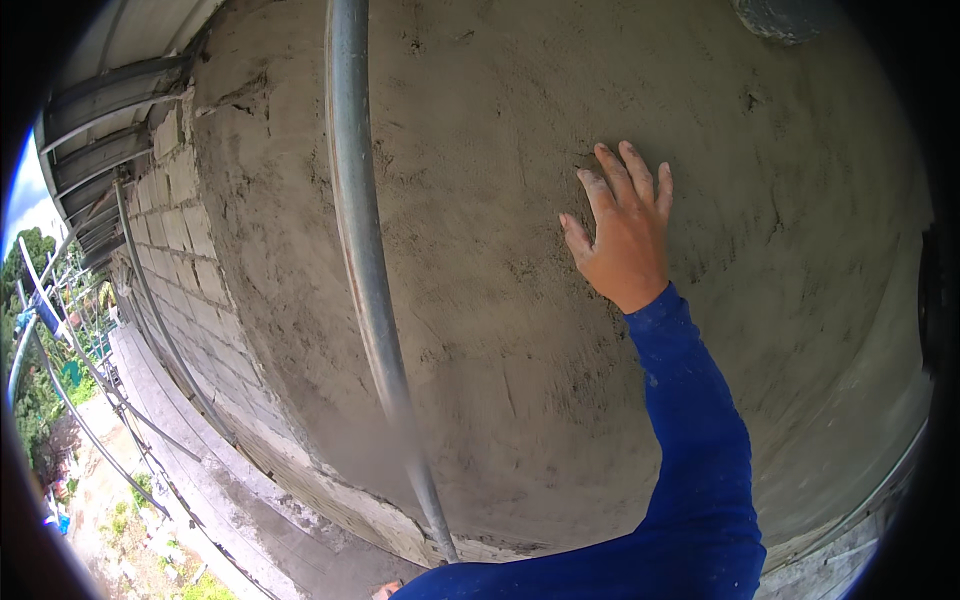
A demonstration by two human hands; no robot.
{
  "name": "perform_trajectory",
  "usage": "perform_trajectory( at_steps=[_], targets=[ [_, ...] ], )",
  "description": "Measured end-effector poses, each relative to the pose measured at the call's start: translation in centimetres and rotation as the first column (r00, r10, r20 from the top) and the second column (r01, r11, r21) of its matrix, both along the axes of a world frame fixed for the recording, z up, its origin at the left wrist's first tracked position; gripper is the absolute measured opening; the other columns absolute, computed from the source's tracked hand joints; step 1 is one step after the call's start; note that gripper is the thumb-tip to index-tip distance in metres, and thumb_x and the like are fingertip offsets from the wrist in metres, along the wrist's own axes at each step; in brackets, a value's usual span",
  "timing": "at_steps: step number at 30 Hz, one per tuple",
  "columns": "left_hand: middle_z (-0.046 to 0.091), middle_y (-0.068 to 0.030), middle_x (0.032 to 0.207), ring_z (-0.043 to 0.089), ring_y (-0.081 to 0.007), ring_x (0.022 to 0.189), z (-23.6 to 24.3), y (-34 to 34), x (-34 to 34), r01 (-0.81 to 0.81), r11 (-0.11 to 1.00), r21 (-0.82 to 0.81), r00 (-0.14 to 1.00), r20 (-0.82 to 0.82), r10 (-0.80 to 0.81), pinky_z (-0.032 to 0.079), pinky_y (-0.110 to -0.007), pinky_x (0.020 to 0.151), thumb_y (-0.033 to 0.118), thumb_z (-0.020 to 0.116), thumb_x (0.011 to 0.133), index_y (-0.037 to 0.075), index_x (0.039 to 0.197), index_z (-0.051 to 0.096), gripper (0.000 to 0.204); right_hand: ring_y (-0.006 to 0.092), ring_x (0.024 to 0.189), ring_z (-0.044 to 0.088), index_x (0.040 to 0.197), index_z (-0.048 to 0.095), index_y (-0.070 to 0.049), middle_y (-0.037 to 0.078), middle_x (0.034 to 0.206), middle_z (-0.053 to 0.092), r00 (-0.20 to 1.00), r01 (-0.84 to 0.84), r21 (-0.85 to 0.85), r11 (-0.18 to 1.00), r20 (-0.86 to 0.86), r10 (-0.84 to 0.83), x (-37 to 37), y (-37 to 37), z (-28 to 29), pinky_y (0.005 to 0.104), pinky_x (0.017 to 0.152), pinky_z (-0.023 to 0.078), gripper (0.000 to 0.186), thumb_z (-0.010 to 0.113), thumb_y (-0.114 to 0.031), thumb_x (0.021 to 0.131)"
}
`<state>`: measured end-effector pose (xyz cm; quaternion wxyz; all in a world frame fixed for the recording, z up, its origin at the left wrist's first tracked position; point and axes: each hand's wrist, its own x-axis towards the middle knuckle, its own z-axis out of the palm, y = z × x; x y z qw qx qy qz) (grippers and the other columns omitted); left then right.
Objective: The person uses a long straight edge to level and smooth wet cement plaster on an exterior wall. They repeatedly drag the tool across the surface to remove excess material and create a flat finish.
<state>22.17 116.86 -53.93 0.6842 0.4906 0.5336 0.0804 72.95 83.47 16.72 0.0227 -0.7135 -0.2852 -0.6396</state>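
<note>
My right hand (625, 240) lies on a wet-looking grey plastered wall (500, 300), its back toward me. The fingers are spread and point up, with pale grey residue on the tips, and nothing is in them. A blue long sleeve (700, 430) covers that arm to the wrist. At the bottom edge a small patch of skin (385, 590) shows beside the sleeve. It may be part of my left hand, but its fingers are cut off from view. The plaster around my right hand is rough, with small pits and streaks.
A metal scaffold pole (360, 200) runs from top to bottom in front of the wall. Bare blockwork (185, 235) continues at the left under roof sheeting (110, 100). A concrete ledge (230, 500) and sloping ground lie far below. A grey rounded thing (785, 18) is cut off at top right.
</note>
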Motion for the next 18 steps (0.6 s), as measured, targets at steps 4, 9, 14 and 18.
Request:
perform_trajectory(
  at_steps=[4,9,14,18],
  targets=[
    [0.065,-0.0134,0.118,0.067,-0.0255,0.097,0.9,9.7,4.6,-0.059,0.992,0.109,0.969,0.245,0.03,0.053,-0.035,0.074,0.022,0.065,0.092,0.005,0.129,0.057,0.041,0.0309,0.143,0.033,0.121,0.064,-0.005,0.016,0.144,0.049,0.999,-0.01,0.001,1.0,-0.035,0.01,0.3,2.0,1.2,0.0605,0.119,0.017,0.045,0.071,-0.032,0.086],
    [0.067,-0.007,0.107,0.068,-0.0216,0.088,0.6,3.2,-1.2,-0.131,0.989,0.072,0.99,0.064,0.126,0.052,-0.035,0.07,0.02,0.063,0.091,0.008,0.12,0.061,0.031,0.0295,0.138,0.04,0.131,0.055,-0.009,0.009,0.14,0.054,0.98,0.134,-0.124,0.983,0.167,-0.113,3.6,-0.3,-0.2,0.0571,0.113,0.029,0.037,0.059,-0.023,0.097],
    [0.069,-0.0021,0.097,0.07,-0.0186,0.081,-0.4,-2.4,-5.6,-0.172,0.976,-0.13,0.975,-0.164,0.15,0.052,-0.034,0.066,0.018,0.063,0.09,0.011,0.112,0.064,0.023,0.033,0.114,0.061,0.133,0.052,0.004,0.022,0.127,0.059,0.821,-0.547,-0.154,0.823,0.095,0.564,-0.2,1.3,-5.6,0.0389,0.097,0.051,0.035,0.048,-0.001,0.099],
    [0.069,-0.0037,0.095,0.069,-0.0183,0.078,-0.9,0.5,-6.7,-0.156,0.977,-0.143,0.975,-0.181,0.129,0.051,-0.033,0.06,0.017,0.064,0.088,0.01,0.111,0.065,0.023,0.0358,0.111,0.057,0.116,0.057,-0.001,0.02,0.117,0.06,0.48,-0.871,-0.214,0.443,-0.175,0.86,-7.4,11.7,-11.5,0.0459,0.092,0.05,0.024,0.053,-0.005,0.093]
  ],
)
